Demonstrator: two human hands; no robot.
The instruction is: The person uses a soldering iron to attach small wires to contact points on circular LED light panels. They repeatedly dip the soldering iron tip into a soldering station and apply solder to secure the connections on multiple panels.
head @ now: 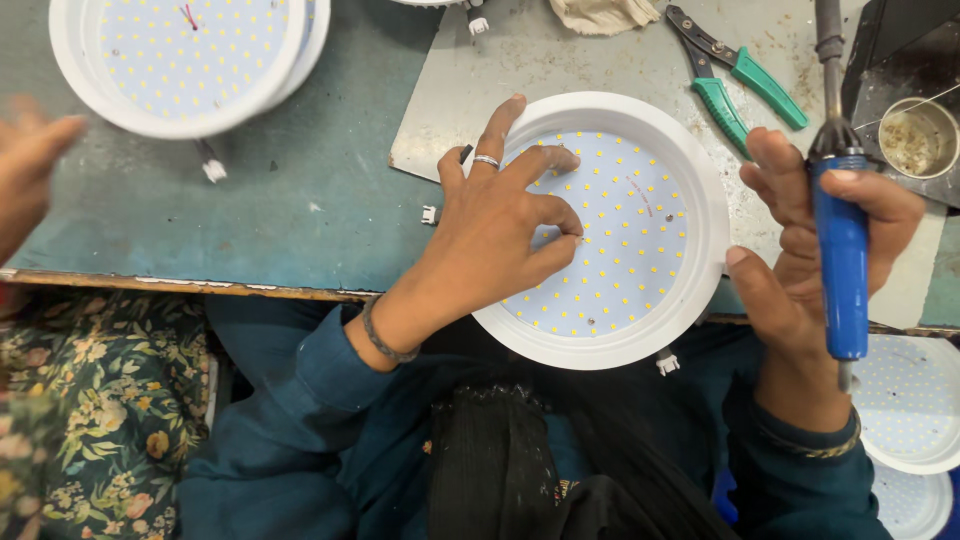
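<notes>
A round white lamp housing [690, 150] with a board of small yellow light dots lies at the near edge of the bench. My left hand [495, 225] rests on its left part, fingers spread over the dotted board, thumb and forefinger pinched near the middle. A ring sits on one finger, a bracelet on the wrist. My right hand [800, 260] holds a soldering iron with a blue handle [843, 260] upright just right of the housing, its dark shaft pointing away from me. The thumb touches the housing's right rim.
Green-handled pliers [735, 80] lie beyond the housing on a grey mat [460, 100]. Another dotted lamp disc [190, 55] sits at the far left, more discs [910, 400] at the lower right. A small metal cup [918, 135] stands at right. Another person's hand [30, 160] blurs at the left edge.
</notes>
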